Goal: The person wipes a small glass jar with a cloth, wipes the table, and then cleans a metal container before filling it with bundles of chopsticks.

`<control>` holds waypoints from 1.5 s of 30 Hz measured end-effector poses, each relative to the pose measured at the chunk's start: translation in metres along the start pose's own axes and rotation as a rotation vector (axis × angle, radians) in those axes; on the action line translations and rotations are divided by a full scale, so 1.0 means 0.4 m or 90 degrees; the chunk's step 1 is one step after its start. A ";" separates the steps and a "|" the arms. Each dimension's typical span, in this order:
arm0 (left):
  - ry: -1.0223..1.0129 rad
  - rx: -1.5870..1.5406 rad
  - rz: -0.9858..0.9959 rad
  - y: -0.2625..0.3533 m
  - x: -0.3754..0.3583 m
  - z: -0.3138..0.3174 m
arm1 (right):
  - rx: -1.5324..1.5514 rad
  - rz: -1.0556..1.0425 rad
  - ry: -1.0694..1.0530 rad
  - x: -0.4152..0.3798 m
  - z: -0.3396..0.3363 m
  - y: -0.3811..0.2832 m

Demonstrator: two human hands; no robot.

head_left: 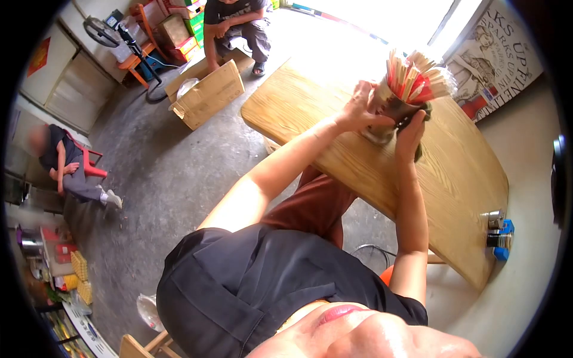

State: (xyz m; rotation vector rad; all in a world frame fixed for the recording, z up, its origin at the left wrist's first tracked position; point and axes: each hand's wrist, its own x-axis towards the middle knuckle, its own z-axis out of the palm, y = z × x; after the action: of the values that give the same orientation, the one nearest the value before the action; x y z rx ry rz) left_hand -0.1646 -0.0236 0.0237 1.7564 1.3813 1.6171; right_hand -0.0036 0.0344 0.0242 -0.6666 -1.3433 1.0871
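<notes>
Above the wooden table, a cylindrical holder (394,107) is packed with wooden chopsticks (418,74), some in red and clear wrappers. My left hand (361,110) is closed around its left side, with the thumb across the front. My right hand (410,134) is at the right side of the holder, closed on a dark cloth (419,152) that hangs below the fingers and presses against the holder. The holder's base is partly hidden by my hands.
The wooden table (459,173) meets a wall, with a metal tin (494,219) and blue box (506,238) at its edge. A person crouches by a cardboard box (209,95); another sits on a red chair (92,161). A printed sign (495,59) stands behind.
</notes>
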 end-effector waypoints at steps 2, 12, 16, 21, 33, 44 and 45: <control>0.020 -0.038 -0.049 0.004 -0.002 -0.002 | 0.165 0.119 -0.048 0.014 -0.003 0.043; -0.093 -0.328 -0.130 -0.038 0.008 -0.034 | -0.159 0.122 -0.005 -0.016 0.009 -0.001; 0.006 -0.006 0.054 -0.047 0.013 -0.039 | -0.098 0.044 -0.023 -0.030 0.014 -0.060; -0.001 -0.158 -0.054 0.032 -0.003 -0.010 | -0.194 -0.023 -0.032 -0.029 0.033 0.042; 0.055 0.022 -0.121 0.022 -0.006 -0.041 | -0.895 -0.346 -0.488 -0.105 -0.099 -0.016; 0.093 -0.022 -0.182 0.003 0.006 -0.028 | -1.025 0.174 -0.184 -0.018 -0.469 -0.104; 0.089 -0.030 -0.178 0.007 0.005 -0.024 | -1.105 0.214 -0.241 0.026 -0.515 -0.070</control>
State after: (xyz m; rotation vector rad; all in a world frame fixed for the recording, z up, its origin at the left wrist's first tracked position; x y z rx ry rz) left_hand -0.1726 -0.0263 0.0297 1.3738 1.5585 1.6260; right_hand 0.2008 0.0736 0.0201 -2.0188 -2.4310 -0.0374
